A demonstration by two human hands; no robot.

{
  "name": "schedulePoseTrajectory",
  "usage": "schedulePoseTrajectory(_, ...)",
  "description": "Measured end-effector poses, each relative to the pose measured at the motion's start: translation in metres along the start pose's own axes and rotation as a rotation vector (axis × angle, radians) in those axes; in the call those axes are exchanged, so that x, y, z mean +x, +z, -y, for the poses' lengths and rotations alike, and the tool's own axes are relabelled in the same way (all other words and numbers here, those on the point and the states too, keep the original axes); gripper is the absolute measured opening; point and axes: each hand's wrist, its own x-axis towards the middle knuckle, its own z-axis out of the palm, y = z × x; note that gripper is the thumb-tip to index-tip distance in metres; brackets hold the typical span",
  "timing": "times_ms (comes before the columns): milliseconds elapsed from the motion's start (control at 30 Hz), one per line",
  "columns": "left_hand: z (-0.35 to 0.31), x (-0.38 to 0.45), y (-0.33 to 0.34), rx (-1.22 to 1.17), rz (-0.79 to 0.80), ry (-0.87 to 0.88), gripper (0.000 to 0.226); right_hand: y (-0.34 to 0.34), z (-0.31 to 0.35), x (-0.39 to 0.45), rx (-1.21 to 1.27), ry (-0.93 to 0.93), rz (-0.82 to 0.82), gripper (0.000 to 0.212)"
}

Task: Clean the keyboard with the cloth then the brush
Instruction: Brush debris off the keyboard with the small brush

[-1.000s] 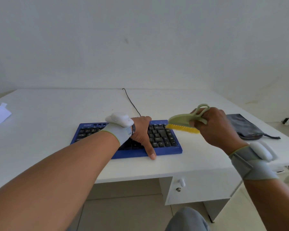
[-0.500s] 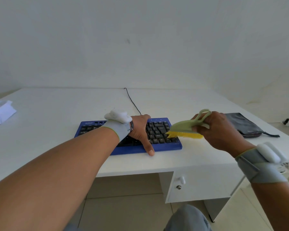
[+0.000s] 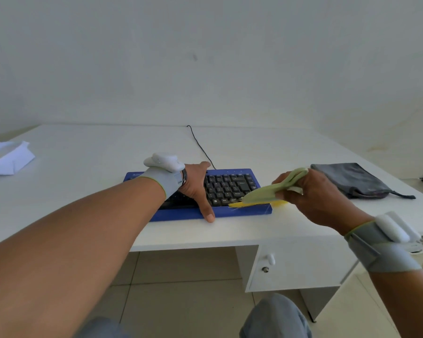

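Observation:
A blue keyboard (image 3: 232, 212) with black keys lies near the front edge of the white desk (image 3: 88, 186). My left hand (image 3: 197, 189) rests flat across its middle, thumb reaching the front rim. My right hand (image 3: 310, 196) grips the handle of a pale green brush (image 3: 261, 195). Its yellow bristles touch the keyboard's front right corner. A grey cloth (image 3: 352, 179) lies crumpled on the desk to the right of the keyboard.
A black cable (image 3: 200, 145) runs from the keyboard toward the back wall. Folded white paper (image 3: 7, 158) lies at the far left. Under the desk's right side is a drawer unit with a knob (image 3: 270, 258). My knee (image 3: 276, 315) shows below.
My right hand has brought the brush down and forward, from above the keyboard's right end to its front right corner, where the bristles now touch. My left hand has stayed on the keyboard.

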Motion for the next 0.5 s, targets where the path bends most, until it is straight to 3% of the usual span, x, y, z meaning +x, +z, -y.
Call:
schedulePoseTrajectory(200, 0.0, -0.001, -0.001, 0.014, 0.002, -0.007, 0.152, -0.018, 0.003, -0.001, -0.07, 0.044, -0.02, 0.019)
schedulePoseTrajectory(367, -0.001, 0.0, 0.0, -0.019, -0.004, 0.005, 0.153, -0.003, 0.033, 0.001, 0.068, -0.098, -0.153, 0.014)
schedulePoseTrajectory(500, 0.005, 0.003, 0.003, -0.044, -0.013, 0.015, 0.157, 0.025, 0.034, 0.003, 0.113, -0.107, -0.078, 0.014)
